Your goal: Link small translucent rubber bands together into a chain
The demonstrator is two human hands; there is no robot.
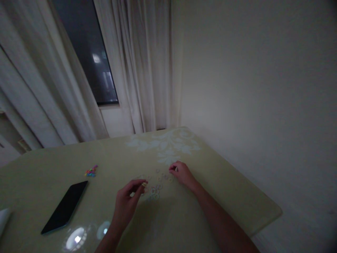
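Several small pale rings (153, 191), perhaps elastic bands, lie scattered on the table between my hands. Thumb and fingertips of my left hand (126, 199) are pinched on a few small yellowish rings (144, 184), just above the left side of the scatter. At its right edge, my right hand (183, 173) has thumb and index finger closed together near the tabletop. Whatever is between those fingertips is too small and dark to make out.
The pale green table (200, 218) has a white floral pattern at its far end and meets the wall on the right. A dark phone or tablet (65, 207) lies at left. Beyond it sits a cluster of small colourful pieces (91, 171). Curtains (147, 70) hang behind.
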